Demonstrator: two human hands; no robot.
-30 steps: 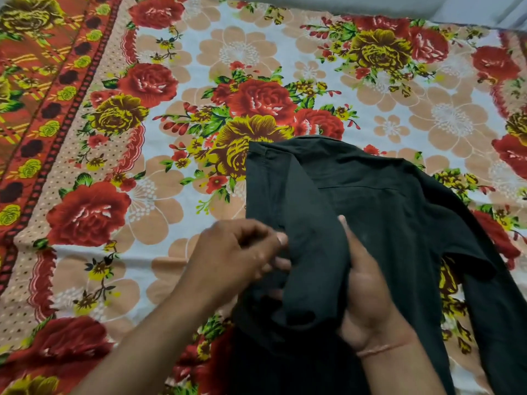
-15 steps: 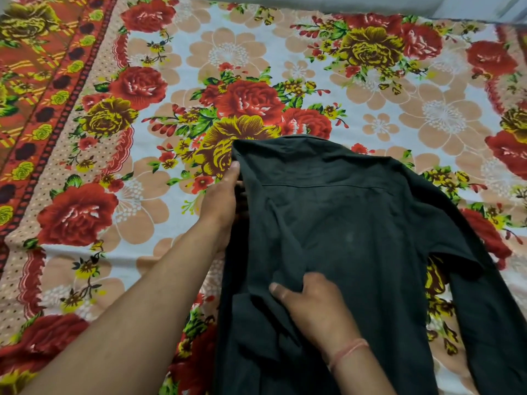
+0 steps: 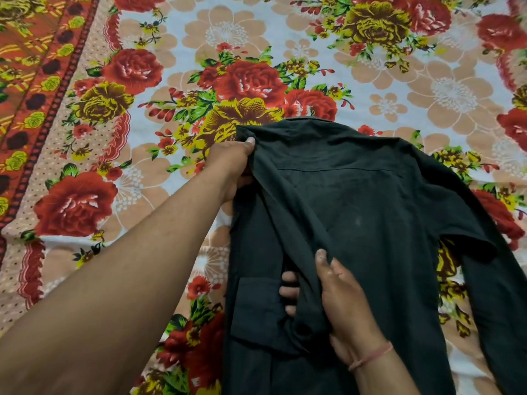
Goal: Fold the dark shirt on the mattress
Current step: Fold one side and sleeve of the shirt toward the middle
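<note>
— Where does the dark green cotton shirt [image 3: 370, 223] lie?
— Back-up on the floral-sheeted mattress [image 3: 171, 81], toward its near edge.
— And the hands?
— The left hand [image 3: 231, 161] pinches its far shoulder corner; the right hand [image 3: 336, 297] clutches the folded-over sleeve.

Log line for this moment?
fold underway | left hand gripping shirt shoulder | right hand gripping folded sleeve | far sleeve unfolded
</note>
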